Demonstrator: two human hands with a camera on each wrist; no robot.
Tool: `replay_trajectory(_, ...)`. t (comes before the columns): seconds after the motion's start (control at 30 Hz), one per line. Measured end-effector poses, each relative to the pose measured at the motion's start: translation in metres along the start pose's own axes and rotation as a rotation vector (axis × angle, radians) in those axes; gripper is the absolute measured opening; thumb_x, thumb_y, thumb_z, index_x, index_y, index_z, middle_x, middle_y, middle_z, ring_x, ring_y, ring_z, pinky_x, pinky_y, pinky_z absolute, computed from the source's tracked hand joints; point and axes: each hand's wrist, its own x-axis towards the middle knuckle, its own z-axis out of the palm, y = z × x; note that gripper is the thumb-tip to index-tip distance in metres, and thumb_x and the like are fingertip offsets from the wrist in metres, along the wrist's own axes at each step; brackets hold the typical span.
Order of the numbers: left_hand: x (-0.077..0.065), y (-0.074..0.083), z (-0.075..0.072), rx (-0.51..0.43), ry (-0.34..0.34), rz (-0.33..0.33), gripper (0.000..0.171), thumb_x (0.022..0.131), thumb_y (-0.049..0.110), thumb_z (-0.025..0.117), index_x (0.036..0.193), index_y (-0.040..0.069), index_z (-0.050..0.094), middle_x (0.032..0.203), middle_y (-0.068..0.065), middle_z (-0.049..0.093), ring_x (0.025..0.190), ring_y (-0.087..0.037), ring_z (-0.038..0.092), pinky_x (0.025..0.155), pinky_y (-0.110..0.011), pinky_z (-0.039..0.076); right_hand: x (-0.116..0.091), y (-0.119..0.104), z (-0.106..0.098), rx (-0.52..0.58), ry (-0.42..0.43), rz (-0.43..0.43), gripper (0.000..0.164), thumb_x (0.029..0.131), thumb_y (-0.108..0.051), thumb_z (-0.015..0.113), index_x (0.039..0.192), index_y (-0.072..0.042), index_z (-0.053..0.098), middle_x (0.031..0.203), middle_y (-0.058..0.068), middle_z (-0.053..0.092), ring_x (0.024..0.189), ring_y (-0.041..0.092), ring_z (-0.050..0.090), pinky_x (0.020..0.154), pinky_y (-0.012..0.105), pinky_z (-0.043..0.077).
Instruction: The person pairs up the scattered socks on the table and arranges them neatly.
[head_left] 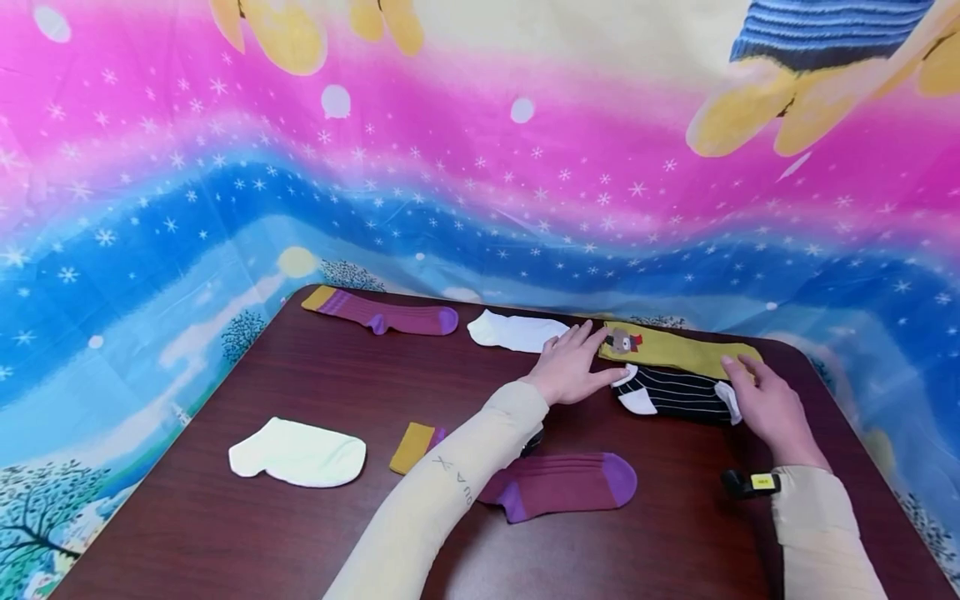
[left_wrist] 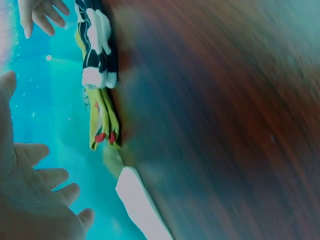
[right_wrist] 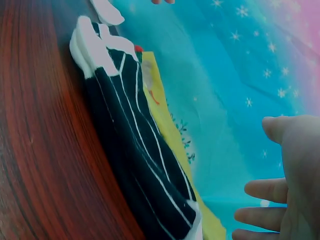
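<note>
Two hands are framing a black striped sock [head_left: 678, 393] from its opposite ends: the left hand [head_left: 570, 365] is hovering by its left end, with the thumb reaching over the white trim, while the right hand [head_left: 776, 412] is hanging by its right end. Neither is clearly nearer. The sock is lying toward the far right corner of the worktop [head_left: 187, 533], its long axis running roughly with the far edge and dipping slightly toward the right edge. A yellow sock [head_left: 690, 352] is lying just behind it, between it and the far edge, and running nearly parallel. Left of the yellow one, a white sock [head_left: 513, 332] is lying along that same edge, its right end passing under the left hand's outline. Both hands are standing wide, fingers spread, and gripping nothing; whether the left thumb or the right fingers are touching fabric, I cannot tell.
</note>
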Motion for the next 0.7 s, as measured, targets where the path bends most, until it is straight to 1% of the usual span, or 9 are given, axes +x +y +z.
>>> replay_trajectory(0.17,-0.003,-0.009,-0.006,0.032,0.010,-0.010,0.087,0.094,0.079,0.036,0.164,0.031,0.020,0.169,0.000,0.014,0.153,-0.019,0.013,0.119,-0.050,0.018,-0.002,-0.009,0.005,-0.020,0.009,-0.036,0.086,0.106,-0.062,0.027,0.160,0.004,0.015,0.154,0.042,0.019,0.132,0.067,0.025,0.099,0.078,0.024)
replay_trajectory(0.3,-0.007,-0.015,-0.012,0.041,0.025,-0.003,0.088,0.094,0.080,0.035,0.164,0.029,0.020,0.169,-0.001,0.015,0.154,-0.021,0.012,0.119,-0.051,0.017,-0.001,-0.014,0.010,-0.042,0.025,-0.079,0.086,0.106,-0.061,0.029,0.160,0.005,0.015,0.156,0.040,0.018,0.135,0.065,0.023,0.100,0.077,0.023)
replay_trajectory(0.4,-0.010,-0.022,-0.017,0.055,0.034,-0.001,0.089,0.094,0.080,0.035,0.165,0.029,0.019,0.169,-0.002,0.014,0.154,-0.021,0.011,0.119,-0.051,0.015,-0.001,-0.019,0.012,-0.069,0.044,-0.120,0.086,0.106,-0.060,0.031,0.160,0.004,0.013,0.158,0.039,0.015,0.138,0.063,0.019,0.103,0.076,0.020)
replay_trajectory(0.57,-0.013,-0.032,-0.026,0.092,0.053,-0.004,0.091,0.092,0.083,0.031,0.165,0.030,0.015,0.170,0.000,0.010,0.154,-0.022,0.008,0.120,-0.053,0.012,-0.002,-0.029,0.016,-0.140,0.093,-0.169,0.088,0.105,-0.061,0.035,0.161,0.002,0.010,0.159,0.039,0.008,0.145,0.058,0.006,0.107,0.076,0.011)
replay_trajectory(0.7,-0.016,-0.039,-0.030,0.137,0.072,-0.010,0.093,0.090,0.087,0.026,0.164,0.034,0.010,0.170,0.001,0.007,0.155,-0.022,0.004,0.120,-0.053,0.008,-0.003,-0.037,0.018,-0.216,0.128,-0.202,0.090,0.103,-0.063,0.038,0.162,-0.002,0.010,0.159,0.039,0.006,0.146,0.056,0.000,0.107,0.077,0.009)
